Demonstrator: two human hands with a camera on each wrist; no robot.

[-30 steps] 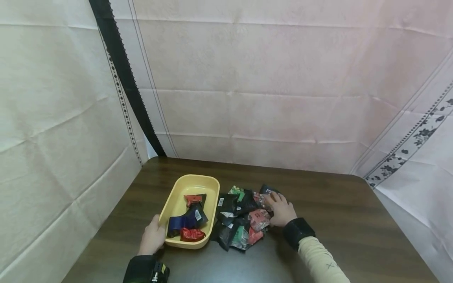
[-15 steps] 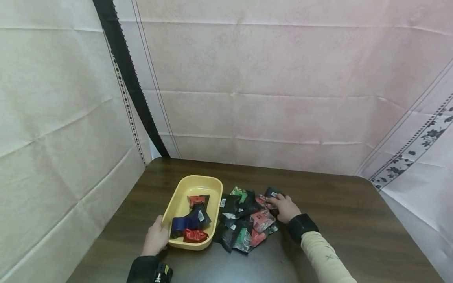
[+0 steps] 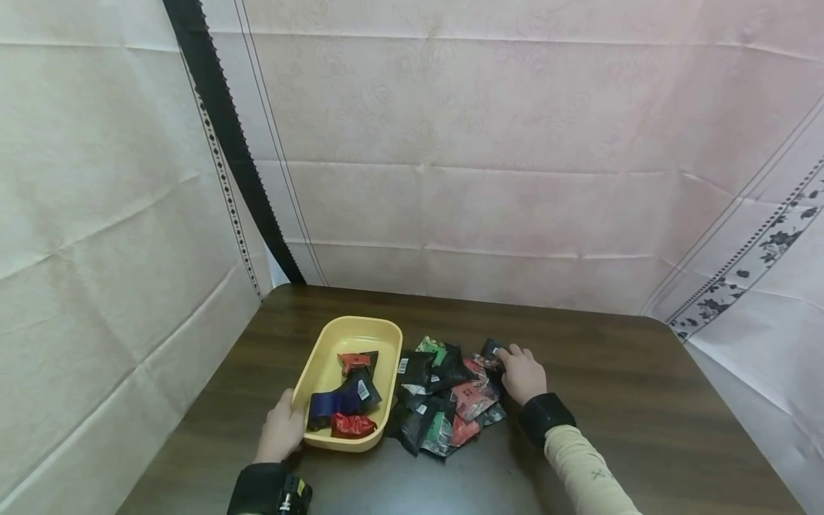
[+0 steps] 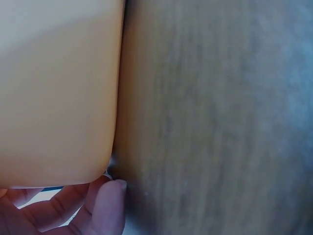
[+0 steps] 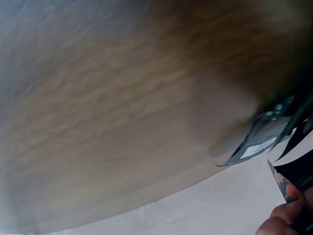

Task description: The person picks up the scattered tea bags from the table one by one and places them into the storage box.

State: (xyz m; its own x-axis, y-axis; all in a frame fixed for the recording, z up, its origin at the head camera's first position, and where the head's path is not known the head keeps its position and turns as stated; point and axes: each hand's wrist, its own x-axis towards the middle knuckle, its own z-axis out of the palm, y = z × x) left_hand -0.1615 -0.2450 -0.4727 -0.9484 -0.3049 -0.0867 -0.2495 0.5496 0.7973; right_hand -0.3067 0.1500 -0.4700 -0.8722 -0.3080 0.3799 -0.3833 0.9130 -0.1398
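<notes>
Table (image 3: 644,429) brown, cloth walls (image 3: 515,143) pale; left grip (image 3: 280,430) holds tray (image 3: 355,332), right grip (image 3: 523,375) pinches packet (image 3: 491,347).

Left fingers (image 3: 287,402) on yellow tray (image 3: 357,335), right fingers (image 3: 506,356) on dark packet (image 3: 492,347) at far edge of pile (image 3: 444,386).

The tray (image 3: 360,336), packets (image 3: 363,391) inside, sits nearer the counter's (image 3: 618,386) left edge; a packet pile (image 3: 444,395), perhaps touching, lies right.

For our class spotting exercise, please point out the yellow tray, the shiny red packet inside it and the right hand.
Yellow tray (image 3: 354,339): head view, bare floor near its far end.
Shiny red packet (image 3: 352,426): head view, middle of its wrapper.
Right hand (image 3: 523,374): head view, back of the hand.
</notes>
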